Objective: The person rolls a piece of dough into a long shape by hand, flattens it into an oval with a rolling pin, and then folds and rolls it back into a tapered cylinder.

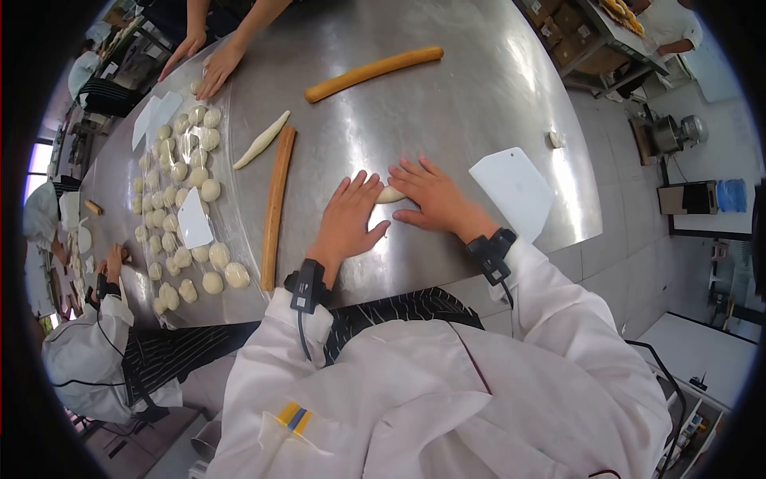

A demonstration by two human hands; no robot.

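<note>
A short piece of dough (389,195) lies on the metal table, its middle showing between my two hands. My left hand (349,217) rests palm down over the left end of it, fingers spread and thumb out. Over its right end lies my right hand (433,199), flat, with the fingers apart. Both ends of the dough are hidden beneath the hands. A longer tapered dough strip (262,140) lies up and left, beside a wooden rolling pin (278,209). To the right is a white scraper sheet (515,191).
Many dough balls (211,190) sit under clear plastic at the left, with a white scraper (194,219) on them. Another rolling pin (373,73) lies farther back on the metal table (335,136). A person's hands (219,68) touch the plastic's far end; another person stands at the left.
</note>
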